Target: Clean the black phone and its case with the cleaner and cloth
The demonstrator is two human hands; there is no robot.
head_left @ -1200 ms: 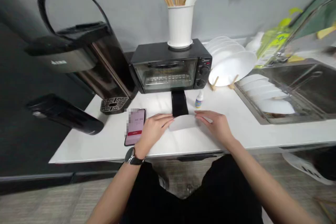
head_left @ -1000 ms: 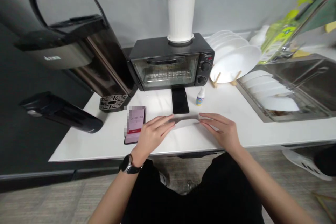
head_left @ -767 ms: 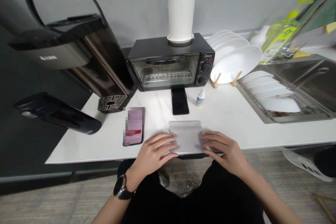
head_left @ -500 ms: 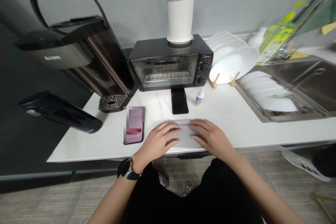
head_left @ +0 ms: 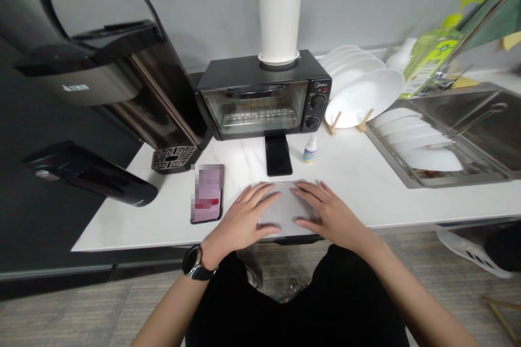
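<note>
A thin light-grey cloth (head_left: 288,209) lies flat on the white counter at its front edge, between my two hands. My left hand (head_left: 246,214) rests on the cloth's left part with the fingers spread. On the right part lies my right hand (head_left: 328,209), its fingers also apart and flat. Just beyond the cloth is a black phone (head_left: 279,156), with a small white bottle (head_left: 310,149) to its right. Another phone (head_left: 208,194), its lit screen partly blurred out, lies left of my left hand.
A toaster oven (head_left: 260,108) stands at the back with a white cup of chopsticks (head_left: 279,24) on top. Left are a drink dispenser (head_left: 163,81) and a dark flask (head_left: 97,176). Right are racked plates (head_left: 362,97) and a sink (head_left: 480,114) holding bowls.
My fingers have spread wider, and more of the grey cloth shows between my hands. Its far edge looks straighter and lies slightly farther from me.
</note>
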